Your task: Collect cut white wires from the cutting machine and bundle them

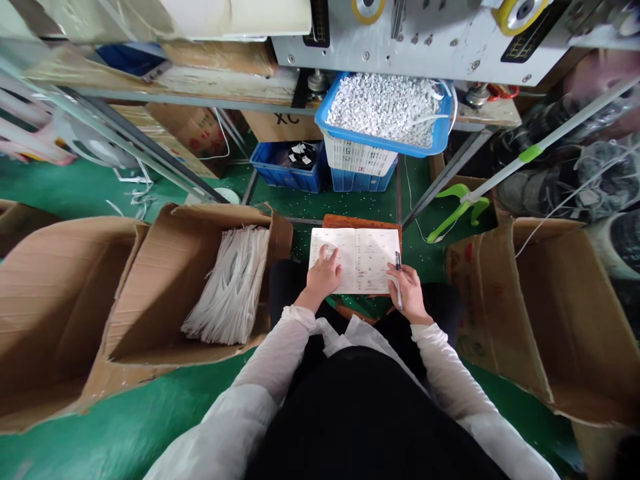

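An open notebook (363, 263) with handwriting on both pages lies in front of me on a reddish-brown wooden stool (363, 223). Over the left page rests my left hand (325, 272), its fingers spread and the index finger pointing at the writing. My right hand (410, 291) is at the lower right edge of the right page, closed around a pen (399, 261). The pen stands nearly upright in view, with its dark end toward the top of the page.
To my left, a cardboard box (150, 293) holds a bundle of white strips (233, 287). Another open box (575, 320) stands at right. Ahead, a blue tray (385, 141) of white bits sits under a metal machine (400, 50). A green-footed stand (463, 203) is nearby.
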The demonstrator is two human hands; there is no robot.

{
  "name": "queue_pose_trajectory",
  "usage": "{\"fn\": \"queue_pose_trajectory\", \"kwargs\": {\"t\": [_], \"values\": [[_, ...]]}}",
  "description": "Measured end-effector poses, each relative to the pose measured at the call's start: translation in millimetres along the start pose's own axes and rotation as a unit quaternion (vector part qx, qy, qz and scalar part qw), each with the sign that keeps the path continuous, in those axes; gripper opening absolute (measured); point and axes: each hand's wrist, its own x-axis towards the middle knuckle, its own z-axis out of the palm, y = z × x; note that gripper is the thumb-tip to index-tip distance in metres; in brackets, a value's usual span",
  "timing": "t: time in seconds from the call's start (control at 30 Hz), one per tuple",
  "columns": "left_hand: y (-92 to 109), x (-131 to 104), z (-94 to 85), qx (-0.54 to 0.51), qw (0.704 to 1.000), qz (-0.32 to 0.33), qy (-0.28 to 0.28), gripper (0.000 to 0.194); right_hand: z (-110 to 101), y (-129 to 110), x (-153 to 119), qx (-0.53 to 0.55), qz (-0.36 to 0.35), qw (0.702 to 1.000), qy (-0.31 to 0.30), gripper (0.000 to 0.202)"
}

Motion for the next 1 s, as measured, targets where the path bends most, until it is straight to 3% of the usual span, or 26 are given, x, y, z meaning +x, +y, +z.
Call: {"fn": "queue_pose_trajectory", "kwargs": {"t": [0.17, 0.7, 1.0], "values": [[0, 0, -0.5, -0.004, 1.000, -0.004, 0.000, 0.056, 8, 7, -1, -0.032, -0.001, 0.999, -0.037, 0.032], [1, 0, -0.3, -0.006, 1.000, 0.001, -0.008, 0.062, 21, 11, -10, 0.001, -0.006, 1.000, -0.013, 0.034], [0, -1, 4.9, -0.004, 1.000, 0.008, 0.008, 0.066, 16, 7, -9, 0.026, -0.016, 1.000, -0.007, 0.033]]}}
